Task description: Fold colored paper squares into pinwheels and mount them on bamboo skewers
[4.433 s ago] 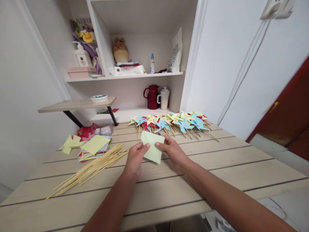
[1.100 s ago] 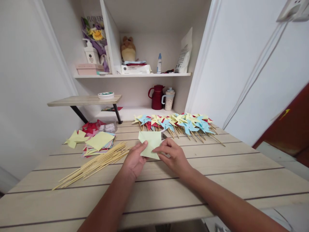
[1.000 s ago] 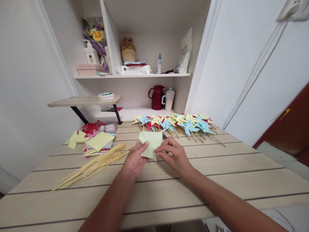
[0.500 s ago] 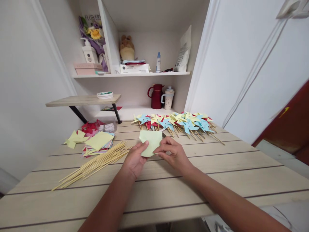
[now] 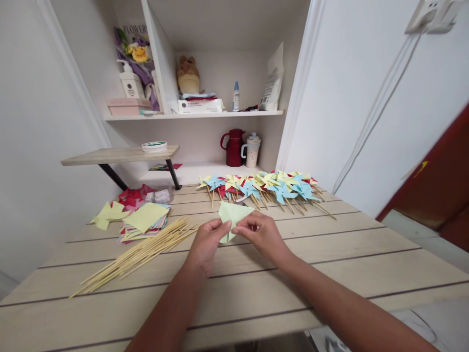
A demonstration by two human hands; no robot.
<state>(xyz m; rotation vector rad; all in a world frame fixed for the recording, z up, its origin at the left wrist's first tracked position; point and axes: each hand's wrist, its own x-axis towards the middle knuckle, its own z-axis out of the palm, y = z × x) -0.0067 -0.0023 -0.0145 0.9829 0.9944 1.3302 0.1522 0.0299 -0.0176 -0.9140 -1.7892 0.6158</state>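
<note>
A pale green sheet of paper (image 5: 234,212) is held up over the middle of the table, with one corner bent in toward its centre. My left hand (image 5: 208,239) pinches it from the left, thumb on the front face. From the right, my right hand (image 5: 262,234) grips the same paper between thumb and forefinger, close to the left thumb. Behind the hands lie several paper pinwheels (image 5: 284,189) on sticks, in blue, yellow and red. A bundle of thin wooden sticks (image 5: 141,256) rests left of my left hand.
A stack of coloured paper squares (image 5: 146,217) lies at the left, beside a loose yellow pinwheel shape (image 5: 109,214) and red paper pieces (image 5: 134,195). A small raised shelf (image 5: 120,155) stands behind them. Farther back are a red jug (image 5: 234,149) and a cup (image 5: 252,151).
The paper has been turned, and a corner is now folded toward the middle. My fingertips have come closer together. The whole view has shifted slightly.
</note>
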